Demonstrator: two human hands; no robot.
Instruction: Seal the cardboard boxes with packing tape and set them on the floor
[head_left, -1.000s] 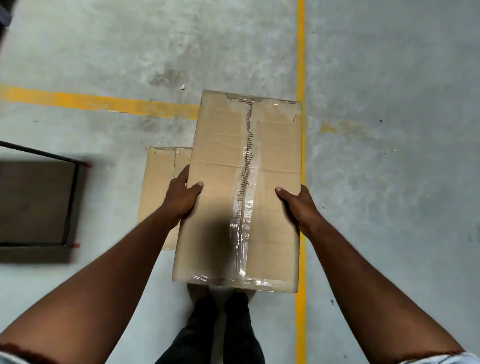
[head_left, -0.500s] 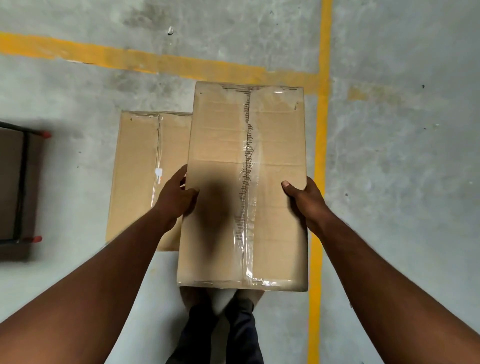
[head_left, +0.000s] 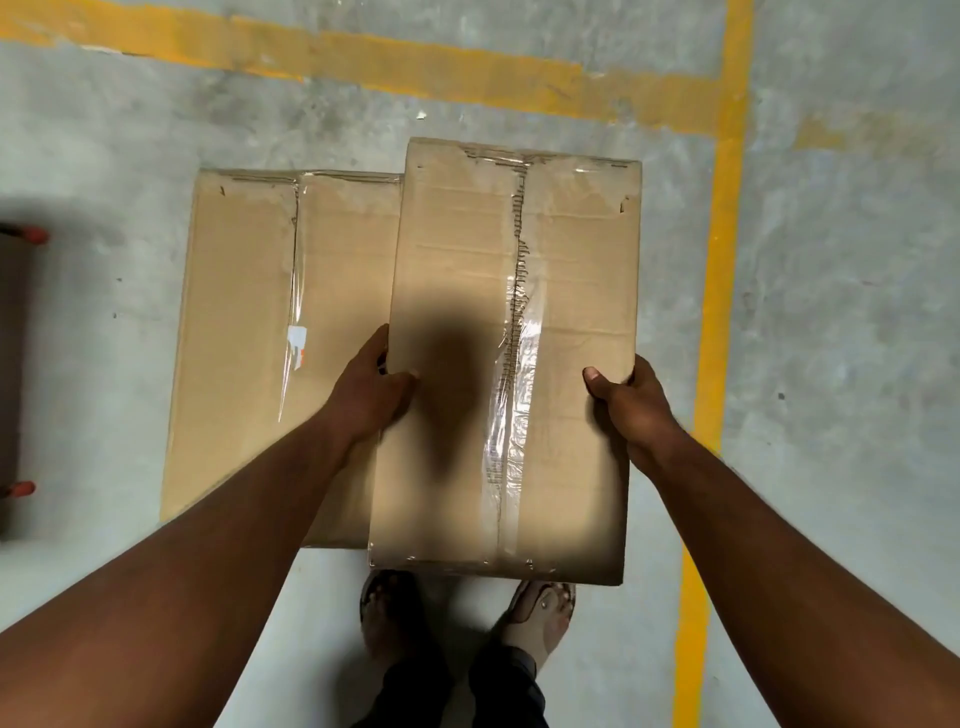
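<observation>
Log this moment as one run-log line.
held box: taped, above floor | left hand: grips left edge | right hand: grips right edge | second box: taped, on floor, left

Floor: grey concrete floor (head_left: 831, 322), mottled with darker stains and small specks.
Painted lines: a worn yellow stripe (head_left: 395, 62) runs across the far side. A second yellow stripe (head_left: 722, 260) runs down the right, and the two meet at a corner.
Box: a cardboard box (head_left: 244, 338) lies flat left of centre, inside that corner and apart from both stripes. Clear tape (head_left: 293, 322) covers its middle seam. Its right part is hidden behind a second box (head_left: 571, 249).
Feet: two feet in sandals (head_left: 540, 618) stand on the concrete near the bottom.
Left edge: dark furniture (head_left: 10, 364), mostly cut off, with two red tips (head_left: 31, 235), well apart from the cardboard box.
</observation>
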